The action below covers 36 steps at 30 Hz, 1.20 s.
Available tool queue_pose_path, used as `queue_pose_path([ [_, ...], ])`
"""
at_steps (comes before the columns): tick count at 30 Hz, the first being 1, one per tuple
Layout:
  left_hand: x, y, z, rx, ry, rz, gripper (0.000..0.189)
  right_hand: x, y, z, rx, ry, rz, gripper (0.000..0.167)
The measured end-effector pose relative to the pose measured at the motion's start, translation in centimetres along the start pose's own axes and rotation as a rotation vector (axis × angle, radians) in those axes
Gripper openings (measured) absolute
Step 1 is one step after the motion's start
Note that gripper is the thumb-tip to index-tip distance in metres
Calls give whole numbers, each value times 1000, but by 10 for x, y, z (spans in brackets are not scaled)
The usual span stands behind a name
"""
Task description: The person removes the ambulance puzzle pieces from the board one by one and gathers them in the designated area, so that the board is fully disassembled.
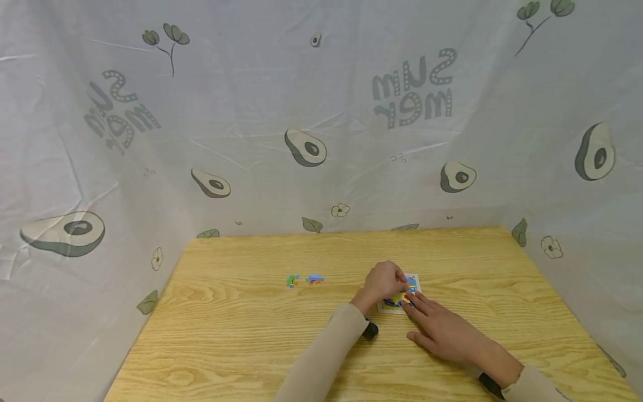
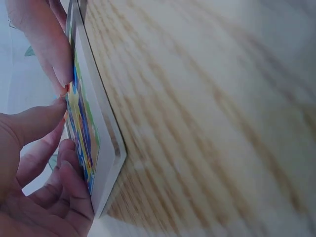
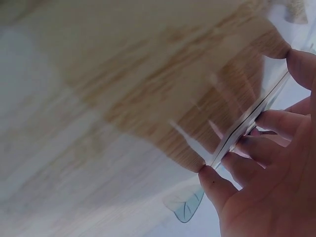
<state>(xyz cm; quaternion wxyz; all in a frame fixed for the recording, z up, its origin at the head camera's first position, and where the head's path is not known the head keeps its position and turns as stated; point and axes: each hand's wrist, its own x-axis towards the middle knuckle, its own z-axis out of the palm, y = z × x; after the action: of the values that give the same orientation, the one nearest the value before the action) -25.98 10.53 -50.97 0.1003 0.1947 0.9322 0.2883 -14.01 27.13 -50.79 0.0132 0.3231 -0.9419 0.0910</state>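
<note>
Right of centre on the wood-grained table (image 1: 216, 335), a small picture board (image 1: 389, 311) lies flat, pale at its border and printed in yellow, blue, red and green. The left hand (image 1: 384, 281) reaches over its far left part, wrist bent and fingers curled. Thumb and forefinger pinch a small orange piece (image 2: 64, 92) close against the printed face; its outline is mostly hidden by the fingertips. The other fingers of that hand lie folded down by the board's edge.

From the near right comes the right hand (image 1: 447, 330), palm down, its fingers fairly straight and grasping nothing. The longer fingertips rest on the near right part of the board, while the thumb points left, apart from it, over the bare table.

Well apart to the left lie two little groups of loose pieces: a mostly green cluster (image 1: 292, 281), and just right of it a blue and pink cluster (image 1: 315, 279). The shapes of single pieces are too small to tell.

Both forearms wear beige sleeves (image 1: 321, 357), with a black wrist device (image 1: 370, 330) showing below the left hand. A whitish cloth (image 1: 251, 106) printed with avocados, leaves and flowers hangs along the far, left and right sides.
</note>
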Motion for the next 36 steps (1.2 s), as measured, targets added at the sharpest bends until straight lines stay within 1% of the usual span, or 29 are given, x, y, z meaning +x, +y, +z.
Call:
queue_pose_path([
  [3, 0, 0, 0, -21, 5, -8, 8, 0, 1, 2, 2, 5, 7, 61],
  [10, 1, 0, 0, -40, 6, -4, 7, -1, 2, 2, 10, -27, 31, 63],
  [11, 1, 0, 0, -39, 4, -5, 8, -1, 2, 1, 11, -30, 34, 63],
  [15, 1, 0, 0, -15, -9, -14, 23, 0, 1, 1, 20, -33, 38, 63],
  [17, 2, 0, 0, -2, -15, -15, 26, 0, 0, 1, 21, -28, 32, 63],
  [22, 2, 2, -1, 2, -26, -26, 23, 0, 0, 1, 14, -7, 15, 62],
  [25, 2, 2, -2, -10, -24, -28, 23, 0, 0, 2, 13, -15, 22, 63],
  [28, 2, 1, -1, -48, -6, -14, 20, 0, 0, 1, 17, -32, 30, 63],
  [30, 2, -1, 0, -94, 14, -4, 17, 0, 0, 1, 20, -40, 35, 63],
  [34, 3, -5, 1, -235, 45, 12, 5, 0, 0, 1, 21, -45, 41, 62],
  [36, 3, -6, 1, -308, 57, 21, 3, 0, 0, 0, 17, -46, 40, 62],
])
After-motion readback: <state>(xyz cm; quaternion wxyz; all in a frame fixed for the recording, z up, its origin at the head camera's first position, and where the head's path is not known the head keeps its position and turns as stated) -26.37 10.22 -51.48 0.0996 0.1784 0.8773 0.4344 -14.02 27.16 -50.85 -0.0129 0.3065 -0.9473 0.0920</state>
